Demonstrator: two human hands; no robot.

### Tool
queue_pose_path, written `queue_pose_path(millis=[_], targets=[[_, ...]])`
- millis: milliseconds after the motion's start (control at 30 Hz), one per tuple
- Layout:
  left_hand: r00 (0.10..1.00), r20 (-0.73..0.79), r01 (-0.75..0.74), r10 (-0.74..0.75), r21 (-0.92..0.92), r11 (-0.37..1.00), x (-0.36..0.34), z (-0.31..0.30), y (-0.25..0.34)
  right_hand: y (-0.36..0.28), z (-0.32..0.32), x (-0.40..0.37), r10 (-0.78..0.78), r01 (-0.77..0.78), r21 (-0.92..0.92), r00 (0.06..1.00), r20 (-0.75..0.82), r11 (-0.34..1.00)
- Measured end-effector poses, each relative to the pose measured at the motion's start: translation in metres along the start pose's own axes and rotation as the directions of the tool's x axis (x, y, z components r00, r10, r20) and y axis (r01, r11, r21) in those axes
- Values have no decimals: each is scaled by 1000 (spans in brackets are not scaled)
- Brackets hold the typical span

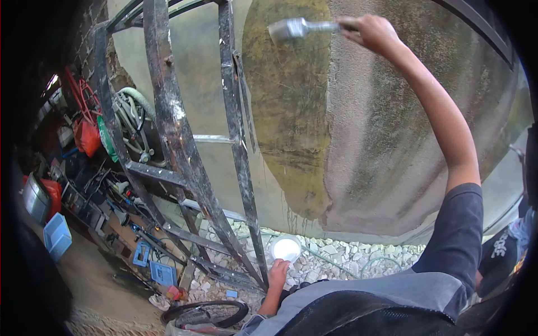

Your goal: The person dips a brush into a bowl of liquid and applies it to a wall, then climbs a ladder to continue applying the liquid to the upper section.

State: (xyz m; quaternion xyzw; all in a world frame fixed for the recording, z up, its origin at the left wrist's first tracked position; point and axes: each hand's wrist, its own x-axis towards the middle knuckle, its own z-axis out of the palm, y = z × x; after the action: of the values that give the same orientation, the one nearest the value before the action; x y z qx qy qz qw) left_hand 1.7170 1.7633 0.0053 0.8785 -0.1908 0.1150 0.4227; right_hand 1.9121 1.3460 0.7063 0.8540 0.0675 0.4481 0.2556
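A wide paintbrush (290,29), blurred by motion, is held by its handle in my right hand (372,35) high up at the wall. Its bristles overlap the top of a dark yellow-green patch (288,112) there. To the right of that patch the wall surface is rough grey-brown plaster (386,129). Low down, my left hand (278,272) grips the rim of a round tub (286,248) with white liquid in it. A worn dark metal ladder-like frame (179,123) stands close to the left of both hands.
White rubble (330,255) and a green hose (336,263) lie along the wall's foot. Coiled grey hose (134,120) hangs at left, above tools and blue plastic baskets (162,273). A tyre (207,313) lies below. Another person's dark clothing (499,255) shows at right.
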Motion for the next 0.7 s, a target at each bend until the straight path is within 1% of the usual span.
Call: queue_pose_path(millis=[33, 67, 100, 133, 167, 200, 267, 300, 333, 367, 400, 433, 467, 500, 533, 567, 600, 633, 700], targets=[[1000, 10, -14, 14, 4, 1000, 3, -1, -3, 7, -2, 9, 154, -154, 33, 988, -16, 988], [999, 32, -30, 30, -9, 1000, 6, -2, -5, 33, 17, 17, 33, -24, 24, 890, -455, 999], [998, 52, -44, 46, -25, 999, 10, -4, -7, 46, 18, 31, 115, -185, -61, 805, -582, 981], [996, 77, -52, 55, -33, 998, 15, -8, -6, 38, -10, 37, 279, -276, 94, 772, -572, 957], [995, 79, -60, 63, -35, 998, 18, -10, -9, 20, -40, 45, 433, -357, 246, 724, -537, 901], [993, 101, -64, 68, -37, 997, 22, -13, -12, 2, -49, 48, 432, -361, 239, 721, -541, 901], [987, 139, -80, 82, -24, 997, 30, -20, -14, -22, -63, 53, 487, -446, 197, 820, -301, 873], [985, 145, -89, 93, -33, 995, 33, -25, -16, -17, -38, 55, 340, -328, 92, 921, -191, 940], [983, 156, -89, 99, -70, 994, 35, -29, -18, -11, -14, 57, 189, -189, 1, 980, -59, 982], [980, 166, -91, 108, -108, 990, 39, -29, -18, -30, -28, 53, 160, -158, -26, 984, 74, 987], [978, 168, -107, 127, -121, 987, 44, -30, -18, -31, -28, 56, 45, -47, -110, 999, -25, 993], [972, 188, -123, 144, -116, 986, 47, -32, -19, -31, -27, 56, -74, 51, -201, 992, -107, 978], [965, 212, -137, 157, -108, 985, 47, -38, -22, -23, -32, 63, 200, -194, -89, 978, 64, 977], [960, 223, -150, 172, -112, 982, 49, -42, -24, -6, -29, 67, 213, -205, -102, 975, 67, 973], [955, 228, -166, 193, -132, 977, 51, -44, -26, 23, -19, 75, 356, -377, -135, 921, -156, 917], [950, 230, -180, 212, -152, 972, 54, -46, -26, 40, -17, 80, 459, -535, -127, 805, -376, 835], [946, 234, -190, 224, -158, 969, 57, -49, -26, 9, -58, 79, 526, -503, 196, 682, -508, 842], [943, 249, -180, 223, -181, 967, 59, -55, -24, 3, -61, 83, 525, -509, 187, 679, -513, 840], [935, 269, -181, 232, -203, 962, 67, -61, -26, -4, -65, 86, 541, -507, 207, 702, -463, 836]])
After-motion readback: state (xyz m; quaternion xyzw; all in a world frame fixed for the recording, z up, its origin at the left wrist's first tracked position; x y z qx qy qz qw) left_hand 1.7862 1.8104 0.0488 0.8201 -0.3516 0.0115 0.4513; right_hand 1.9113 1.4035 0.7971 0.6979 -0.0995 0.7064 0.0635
